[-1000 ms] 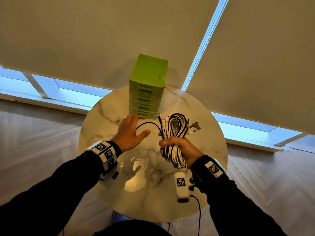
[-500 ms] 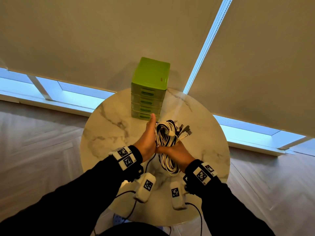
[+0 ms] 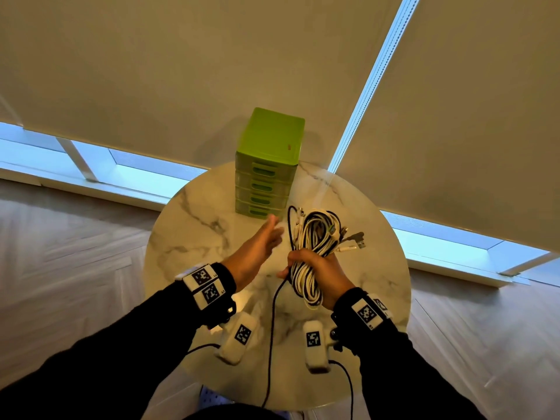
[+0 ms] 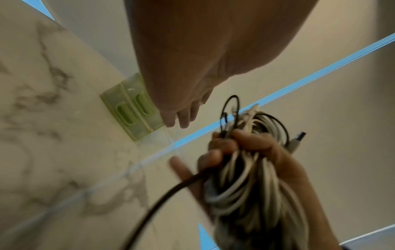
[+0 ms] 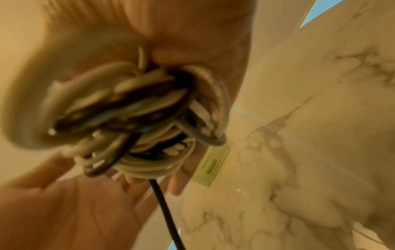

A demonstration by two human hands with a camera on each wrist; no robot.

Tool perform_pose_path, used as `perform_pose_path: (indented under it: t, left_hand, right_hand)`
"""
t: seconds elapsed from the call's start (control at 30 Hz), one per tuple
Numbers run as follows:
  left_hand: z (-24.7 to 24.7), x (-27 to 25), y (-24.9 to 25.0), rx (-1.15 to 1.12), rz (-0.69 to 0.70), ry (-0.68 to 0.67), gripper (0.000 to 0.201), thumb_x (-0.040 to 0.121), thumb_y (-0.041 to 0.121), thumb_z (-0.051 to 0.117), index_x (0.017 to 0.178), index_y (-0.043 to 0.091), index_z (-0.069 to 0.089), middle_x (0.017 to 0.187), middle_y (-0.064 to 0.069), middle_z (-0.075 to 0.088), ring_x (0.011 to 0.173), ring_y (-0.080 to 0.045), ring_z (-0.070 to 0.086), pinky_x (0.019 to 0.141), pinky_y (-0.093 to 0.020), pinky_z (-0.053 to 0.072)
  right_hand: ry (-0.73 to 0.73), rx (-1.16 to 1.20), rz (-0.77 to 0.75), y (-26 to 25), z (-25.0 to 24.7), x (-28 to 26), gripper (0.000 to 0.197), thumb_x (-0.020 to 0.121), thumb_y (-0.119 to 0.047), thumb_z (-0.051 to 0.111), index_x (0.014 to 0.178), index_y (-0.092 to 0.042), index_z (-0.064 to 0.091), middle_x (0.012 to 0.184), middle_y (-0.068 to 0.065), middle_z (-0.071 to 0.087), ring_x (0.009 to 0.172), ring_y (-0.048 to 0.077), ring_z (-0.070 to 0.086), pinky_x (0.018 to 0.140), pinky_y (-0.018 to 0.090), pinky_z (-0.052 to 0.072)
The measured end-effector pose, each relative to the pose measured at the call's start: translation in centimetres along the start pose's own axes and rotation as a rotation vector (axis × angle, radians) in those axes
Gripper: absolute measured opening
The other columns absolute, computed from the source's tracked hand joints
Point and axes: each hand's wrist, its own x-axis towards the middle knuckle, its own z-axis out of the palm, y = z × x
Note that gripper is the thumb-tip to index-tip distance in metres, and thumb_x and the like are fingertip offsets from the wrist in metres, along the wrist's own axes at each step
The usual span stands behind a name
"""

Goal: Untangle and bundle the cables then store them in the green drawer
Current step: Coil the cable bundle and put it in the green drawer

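Note:
My right hand [image 3: 315, 265] grips a coiled bundle of white and black cables [image 3: 315, 237] above the round marble table [image 3: 188, 237]; USB plugs [image 3: 354, 241] stick out to its right. One black cable end [image 3: 272, 328] hangs loose from the bundle toward the table's near edge. My left hand [image 3: 257, 244] is flat and open, fingers straight, reaching toward the lowest drawer of the green drawer unit [image 3: 266, 165] at the table's far edge. All its drawers look closed. The left wrist view shows the straight fingers [image 4: 177, 118] near the drawer fronts [image 4: 132, 111] and the held bundle [image 4: 252, 169].
Beige roller blinds [image 3: 181, 71] hang behind the table over low windows. Wooden floor surrounds the table. Thin black leads run from the wrist cameras [image 3: 239, 338] down past the table's near edge.
My left hand has left the bundle's side and stretched forward toward the drawer unit. The right hand with the bundle shifted slightly right, and a black cable end now dangles from it.

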Motion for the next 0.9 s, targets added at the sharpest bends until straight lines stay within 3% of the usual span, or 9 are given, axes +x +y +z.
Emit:
perform_pose_path:
  t: [0.1, 0.17, 0.23, 0.3, 0.33, 0.4, 0.57, 0.73, 0.9]
  left_hand:
    - [-1.2, -2.0, -2.8, 0.340, -0.122, -0.138, 0.054, 0.104, 0.059, 0.031, 0.134, 0.024, 0.057, 0.133, 0.003, 0.066, 0.124, -0.013, 0.060, 0.110, -0.038, 0.039]
    - [-1.3, -3.1, -3.8, 0.355, -0.194, -0.210, 0.057, 0.104, 0.060, 0.029, 0.116, 0.018, 0.066, 0.106, 0.001, 0.075, 0.105, -0.020, 0.071, 0.104, -0.042, 0.045]
    - [-1.1, -3.5, -4.1, 0.263, -0.229, -0.220, 0.057, 0.103, 0.061, 0.030, 0.098, 0.014, 0.063, 0.080, -0.001, 0.065, 0.082, -0.024, 0.070, 0.095, -0.044, 0.052]
    - [-1.1, -3.5, -4.1, 0.193, -0.242, -0.186, 0.055, 0.101, 0.064, 0.035, 0.088, 0.016, 0.057, 0.068, 0.003, 0.047, 0.061, -0.016, 0.054, 0.073, -0.038, 0.052]
    - [-1.2, -3.4, -4.1, 0.199, -0.229, -0.170, 0.054, 0.098, 0.067, 0.038, 0.084, 0.017, 0.055, 0.066, 0.004, 0.042, 0.056, -0.013, 0.043, 0.063, -0.032, 0.045]
    - [-1.5, -3.2, -4.1, 0.320, -0.165, -0.153, 0.056, 0.093, 0.073, 0.042, 0.078, 0.020, 0.052, 0.066, 0.006, 0.041, 0.054, -0.011, 0.032, 0.057, -0.025, 0.031]
    - [-3.7, -3.4, -3.4, 0.808, -0.015, -0.182, 0.054, 0.094, 0.068, 0.049, 0.068, 0.021, 0.057, 0.056, 0.015, 0.050, 0.055, -0.001, 0.043, 0.065, -0.020, 0.038]
    - [-6.3, -3.2, -2.4, 0.894, -0.012, -0.224, 0.053, 0.083, 0.066, 0.069, 0.062, 0.021, 0.050, 0.062, 0.007, 0.044, 0.059, -0.006, 0.041, 0.065, -0.025, 0.036]
    - [-7.9, -2.5, -1.3, 0.952, 0.022, -0.041, 0.056, 0.072, 0.070, 0.076, 0.063, 0.020, 0.053, 0.058, 0.011, 0.047, 0.056, -0.003, 0.043, 0.063, -0.027, 0.036]
  right_hand:
    - [0.036, 0.122, -0.009, -0.4, 0.0, 0.6, 0.013, 0.082, -0.007, 0.071, 0.084, 0.001, 0.062, 0.073, 0.018, 0.059, 0.064, 0.034, 0.063, 0.083, 0.055, 0.053]
    - [0.015, 0.221, -0.006, -0.8, 0.1, 0.8, 0.012, 0.084, -0.007, 0.069, 0.083, 0.000, 0.059, 0.069, 0.015, 0.057, 0.062, 0.030, 0.062, 0.088, 0.058, 0.052]
    - [-0.034, 0.323, 0.005, -1.2, 0.5, 0.8, 0.008, 0.088, -0.005, 0.065, 0.084, -0.001, 0.059, 0.068, 0.013, 0.056, 0.064, 0.027, 0.061, 0.091, 0.061, 0.053]
    - [-0.079, 0.372, 0.039, -1.6, 0.6, 0.9, 0.008, 0.086, -0.008, 0.065, 0.084, -0.002, 0.059, 0.071, 0.013, 0.056, 0.066, 0.025, 0.061, 0.083, 0.053, 0.057]
    - [-0.103, 0.366, 0.065, -1.7, 0.7, 0.9, 0.011, 0.084, -0.011, 0.067, 0.084, -0.002, 0.060, 0.074, 0.014, 0.055, 0.066, 0.024, 0.060, 0.077, 0.046, 0.058]
    - [-0.157, 0.317, 0.108, -2.0, 0.6, 0.9, 0.016, 0.082, -0.015, 0.067, 0.083, -0.002, 0.058, 0.079, 0.016, 0.052, 0.065, 0.025, 0.059, 0.067, 0.038, 0.056]
    - [-0.309, 0.088, 0.192, -3.6, 0.1, 0.0, 0.012, 0.081, -0.013, 0.062, 0.082, -0.002, 0.056, 0.073, 0.015, 0.052, 0.062, 0.026, 0.057, 0.060, 0.036, 0.051]
    - [-0.303, -0.231, 0.191, -4.7, -1.2, -0.8, 0.005, 0.086, 0.000, 0.060, 0.086, 0.004, 0.060, 0.072, 0.021, 0.056, 0.055, 0.031, 0.058, 0.057, 0.035, 0.053]
    - [-0.268, -0.367, 0.215, -4.4, -2.0, -0.8, 0.011, 0.079, -0.002, 0.069, 0.086, 0.005, 0.064, 0.072, 0.022, 0.062, 0.058, 0.033, 0.061, 0.058, 0.036, 0.053]
